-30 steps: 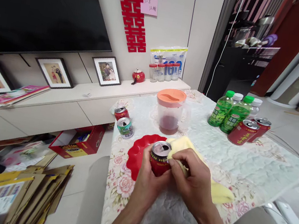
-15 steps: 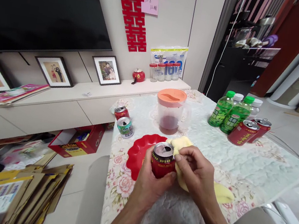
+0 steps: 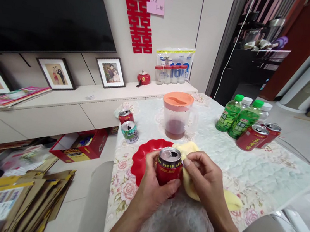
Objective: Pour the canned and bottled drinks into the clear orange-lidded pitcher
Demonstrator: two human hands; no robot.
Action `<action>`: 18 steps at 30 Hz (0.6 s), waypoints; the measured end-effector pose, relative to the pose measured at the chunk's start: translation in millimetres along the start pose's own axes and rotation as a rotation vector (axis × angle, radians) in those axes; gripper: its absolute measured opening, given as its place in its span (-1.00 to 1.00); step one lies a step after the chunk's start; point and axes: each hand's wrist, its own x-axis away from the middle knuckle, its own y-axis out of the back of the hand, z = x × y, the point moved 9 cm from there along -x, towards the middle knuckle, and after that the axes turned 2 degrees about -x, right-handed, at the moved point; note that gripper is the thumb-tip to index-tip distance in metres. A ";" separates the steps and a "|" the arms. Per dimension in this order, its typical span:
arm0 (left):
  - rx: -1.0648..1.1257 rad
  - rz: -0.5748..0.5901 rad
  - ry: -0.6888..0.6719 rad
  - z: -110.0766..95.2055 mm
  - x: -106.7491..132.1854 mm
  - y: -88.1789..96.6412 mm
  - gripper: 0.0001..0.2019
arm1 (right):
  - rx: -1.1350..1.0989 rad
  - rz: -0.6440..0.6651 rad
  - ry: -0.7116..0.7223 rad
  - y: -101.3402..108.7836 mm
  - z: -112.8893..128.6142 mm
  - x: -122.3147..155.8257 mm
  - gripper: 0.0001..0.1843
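My left hand (image 3: 153,188) is wrapped round a red drink can (image 3: 167,171) with a dark band near its top; its opened lid faces up. Just right of the can, my right hand (image 3: 203,174) pinches a pale yellow cloth (image 3: 188,182) between thumb and fingers, close against the can's side. The cloth trails over the table on both sides of that hand. Behind the left hand lies a red scalloped plate (image 3: 144,153), partly covered by the hand and can.
A jug (image 3: 174,119) with an orange lid and dark liquid stands beyond the plate. At left are a green can (image 3: 129,132) and a red can (image 3: 125,117). Green-labelled bottles (image 3: 244,120) and two more red cans (image 3: 253,138) stand at right on the flowered tablecloth (image 3: 275,174).
The can has turned a little in my left hand, so its band lettering shows more toward me. My right thumb and fingers have shifted slightly on the cloth.
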 end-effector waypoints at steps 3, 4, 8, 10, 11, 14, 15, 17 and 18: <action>0.004 -0.014 0.020 -1.2 -1.2 2.2 -0.27 | 0.132 0.013 0.157 -3.8 21.5 8.8 -0.90; 0.008 -0.015 0.029 -1.1 -1.3 2.1 -0.28 | 0.182 0.020 0.225 -6.0 29.9 12.2 -0.92; 0.057 0.016 0.055 0.5 -1.5 -2.7 -0.29 | 0.316 0.023 0.432 -12.1 51.7 22.0 -0.88; 0.080 0.026 0.065 1.7 -1.5 -4.1 -0.29 | 0.332 -0.005 0.437 -9.2 50.6 20.9 -0.88; 0.089 0.029 0.072 2.3 -1.4 -4.3 -0.28 | 0.327 -0.019 0.413 -6.7 47.0 18.7 -0.88; 0.108 0.032 0.112 3.8 0.1 -3.1 -0.27 | 0.250 -0.049 0.274 2.4 29.1 9.7 -0.90; 0.114 0.038 0.121 3.3 0.9 -3.0 -0.27 | 0.209 -0.054 0.221 4.8 22.4 6.8 -0.90; 0.127 0.064 0.119 0.6 2.6 -3.8 -0.25 | 0.118 -0.056 0.113 7.3 10.0 2.0 -0.86; 0.135 0.083 0.110 -0.9 3.4 -5.0 -0.24 | 0.075 -0.052 0.064 7.2 4.7 0.4 -0.84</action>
